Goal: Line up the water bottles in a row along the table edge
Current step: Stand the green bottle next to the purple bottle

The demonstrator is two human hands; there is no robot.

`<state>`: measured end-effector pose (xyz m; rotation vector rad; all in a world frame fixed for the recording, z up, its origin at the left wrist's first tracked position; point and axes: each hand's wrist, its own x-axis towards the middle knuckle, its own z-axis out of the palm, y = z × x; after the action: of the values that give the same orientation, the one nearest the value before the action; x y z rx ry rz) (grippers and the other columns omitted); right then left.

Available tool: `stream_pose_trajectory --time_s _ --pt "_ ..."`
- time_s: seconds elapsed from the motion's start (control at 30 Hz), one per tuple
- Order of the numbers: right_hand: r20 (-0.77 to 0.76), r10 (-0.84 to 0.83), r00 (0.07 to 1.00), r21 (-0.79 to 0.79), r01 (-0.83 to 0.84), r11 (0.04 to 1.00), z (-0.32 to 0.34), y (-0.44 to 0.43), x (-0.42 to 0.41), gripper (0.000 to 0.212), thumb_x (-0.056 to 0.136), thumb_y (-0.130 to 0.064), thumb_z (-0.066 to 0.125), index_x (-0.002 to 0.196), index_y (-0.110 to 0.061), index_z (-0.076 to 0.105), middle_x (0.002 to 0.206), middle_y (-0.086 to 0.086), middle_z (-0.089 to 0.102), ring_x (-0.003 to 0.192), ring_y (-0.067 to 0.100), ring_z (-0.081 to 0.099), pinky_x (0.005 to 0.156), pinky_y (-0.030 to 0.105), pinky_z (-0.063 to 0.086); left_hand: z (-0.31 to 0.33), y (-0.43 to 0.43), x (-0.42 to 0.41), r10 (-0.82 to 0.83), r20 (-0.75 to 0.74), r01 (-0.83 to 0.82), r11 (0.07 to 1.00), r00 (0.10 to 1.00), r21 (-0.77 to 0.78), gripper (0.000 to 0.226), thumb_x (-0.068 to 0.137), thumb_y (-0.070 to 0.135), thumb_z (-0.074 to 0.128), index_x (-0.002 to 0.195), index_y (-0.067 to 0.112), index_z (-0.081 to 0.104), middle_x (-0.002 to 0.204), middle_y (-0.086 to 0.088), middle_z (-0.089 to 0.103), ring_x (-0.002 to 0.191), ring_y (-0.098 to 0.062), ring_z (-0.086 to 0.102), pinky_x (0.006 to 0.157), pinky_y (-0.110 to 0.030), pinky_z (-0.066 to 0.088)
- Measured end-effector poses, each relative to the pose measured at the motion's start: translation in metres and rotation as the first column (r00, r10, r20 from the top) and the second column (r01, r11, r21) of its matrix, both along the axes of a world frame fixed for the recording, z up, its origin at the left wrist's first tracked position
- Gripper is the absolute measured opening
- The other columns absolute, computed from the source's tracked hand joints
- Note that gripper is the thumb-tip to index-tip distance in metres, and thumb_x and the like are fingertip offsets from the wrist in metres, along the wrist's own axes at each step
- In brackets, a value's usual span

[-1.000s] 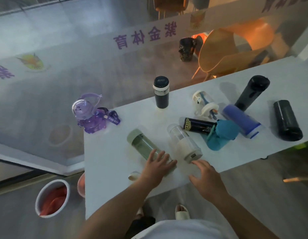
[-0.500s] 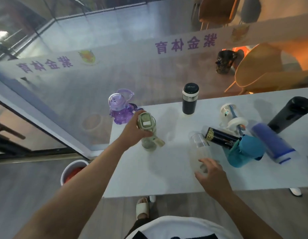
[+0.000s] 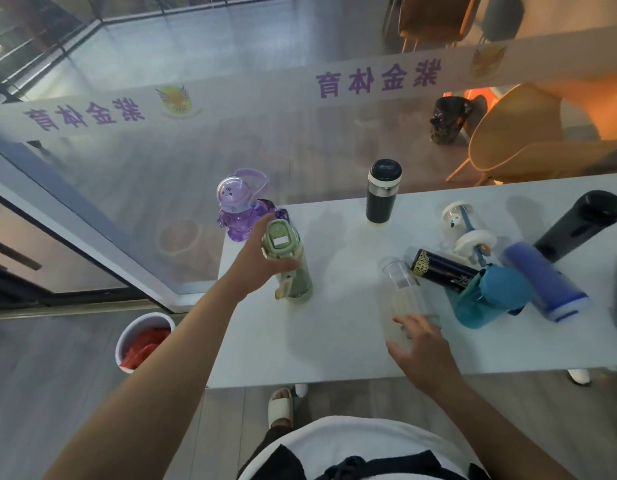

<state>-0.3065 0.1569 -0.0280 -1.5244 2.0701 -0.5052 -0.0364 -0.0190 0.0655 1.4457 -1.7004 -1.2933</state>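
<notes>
My left hand (image 3: 262,259) grips the top of a pale green bottle (image 3: 295,271), which stands upright on the white table (image 3: 334,341) near its left end. A purple bottle (image 3: 239,211) stands at the far left corner, and a black bottle with a white band (image 3: 383,194) is upright at the far edge. My right hand (image 3: 421,348) is closed around the lower end of a clear bottle (image 3: 402,289) lying on the table. To the right lie a black-and-gold bottle (image 3: 442,270), a teal bottle (image 3: 490,296), a blue bottle (image 3: 542,282), a clear straw bottle (image 3: 466,226) and a black bottle (image 3: 580,225).
A glass wall with purple lettering (image 3: 376,81) runs behind the table's far edge. On the floor to the left of the table stands a white bucket (image 3: 141,341) with red cloth. Orange chairs (image 3: 542,133) stand beyond the glass. My slippered foot (image 3: 281,407) is under the near edge.
My left hand lifted the green bottle from lying near the front edge and stood it upright by the purple bottle. My right hand moved onto the clear bottle. The view shifted left.
</notes>
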Motion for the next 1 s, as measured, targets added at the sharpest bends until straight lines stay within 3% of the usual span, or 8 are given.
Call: stream_pose_trajectory --time_s 0.1,0.17,0.23,0.33,0.53,0.63,0.77,1.0 --pt "-0.011 -0.020 1.000 0.017 0.020 1.000 -0.002 0.004 -0.009 0.047 0.082 -0.030 0.067 0.126 -0.017 0.059 0.128 0.002 0.057 0.114 0.022 0.052 0.099 0.038 0.043 0.009 0.001 -0.013 0.151 0.242 -0.086 0.962 0.958 -0.261 0.095 0.060 0.049 0.083 0.141 0.036 0.034 0.137 0.007 0.049 0.124 -0.021 0.050 0.105 -0.045 0.043" --pt "-0.018 -0.045 0.999 0.017 0.045 0.999 -0.003 0.008 -0.017 0.046 0.081 -0.030 0.067 0.125 -0.018 0.059 0.127 0.002 0.058 0.111 0.022 0.053 0.097 0.036 0.043 0.016 0.012 -0.035 0.249 0.327 -0.046 0.852 0.911 -0.521 0.083 0.066 0.051 0.073 0.139 0.031 0.040 0.142 0.002 0.047 0.132 -0.025 0.043 0.111 -0.050 0.033" --pt "-0.032 -0.076 0.997 0.026 0.077 0.997 -0.006 0.015 -0.026 0.049 0.082 -0.031 0.068 0.128 -0.018 0.057 0.130 0.003 0.057 0.114 0.024 0.053 0.099 0.036 0.042 0.019 0.034 -0.066 0.201 0.322 0.044 0.785 0.925 -0.618 0.070 0.076 0.041 0.072 0.138 0.026 0.045 0.145 -0.003 0.043 0.137 -0.025 0.036 0.115 -0.047 0.026" --pt "-0.054 -0.112 0.992 0.077 0.116 0.990 -0.013 0.029 -0.043 0.055 0.084 -0.035 0.067 0.134 -0.017 0.053 0.137 0.005 0.053 0.122 0.025 0.050 0.103 0.038 0.040 -0.005 0.063 -0.114 -0.047 0.437 0.283 0.823 0.898 -0.493 0.064 0.082 0.039 0.068 0.140 0.031 0.041 0.154 -0.002 0.031 0.143 -0.026 0.025 0.118 -0.046 0.020" --pt "-0.072 -0.136 0.988 0.275 0.151 0.949 -0.029 0.062 -0.073 0.063 0.084 -0.043 0.055 0.143 -0.029 0.040 0.153 0.000 0.036 0.139 0.020 0.034 0.113 0.039 0.031 -0.086 0.088 -0.182 -0.433 0.793 0.732 0.681 0.430 -0.025 0.092 0.084 0.029 0.070 0.152 0.035 0.008 0.163 -0.005 -0.003 0.150 -0.032 -0.007 0.120 -0.050 -0.002" --pt "-0.133 -0.066 0.989 0.336 0.108 0.936 -0.034 0.075 -0.081 0.066 0.086 -0.048 0.052 0.147 -0.032 0.031 0.157 0.001 0.028 0.143 0.022 0.026 0.114 0.039 0.025 -0.103 0.092 -0.204 -0.421 0.865 0.837 0.547 0.273 0.002 0.092 0.086 0.006 0.063 0.152 0.034 0.005 0.163 -0.009 -0.004 0.149 -0.035 -0.008 0.121 -0.053 -0.001" --pt "-0.157 -0.040 0.987 0.372 0.096 0.923 -0.034 0.082 -0.087 0.070 0.087 -0.049 0.051 0.149 -0.032 0.024 0.159 0.002 0.020 0.146 0.024 0.019 0.116 0.043 0.019 -0.118 0.089 -0.221 -0.334 0.935 0.939 0.345 0.121 0.002 0.087 0.087 0.006 0.063 0.153 0.029 0.010 0.162 -0.012 0.003 0.149 -0.038 -0.003 0.120 -0.054 0.000" --pt "-0.163 -0.008 0.987 0.392 0.073 0.917 -0.037 0.080 -0.092 0.067 0.089 -0.051 0.048 0.148 -0.030 0.024 0.159 0.004 0.021 0.145 0.027 0.019 0.115 0.047 0.020 -0.132 0.081 -0.223 -0.211 0.971 0.977 0.203 0.116 -0.072 0.080 0.075 0.016 0.079 0.140 0.021 0.033 0.145 -0.014 0.039 0.137 -0.040 0.032 0.114 -0.057 0.026"
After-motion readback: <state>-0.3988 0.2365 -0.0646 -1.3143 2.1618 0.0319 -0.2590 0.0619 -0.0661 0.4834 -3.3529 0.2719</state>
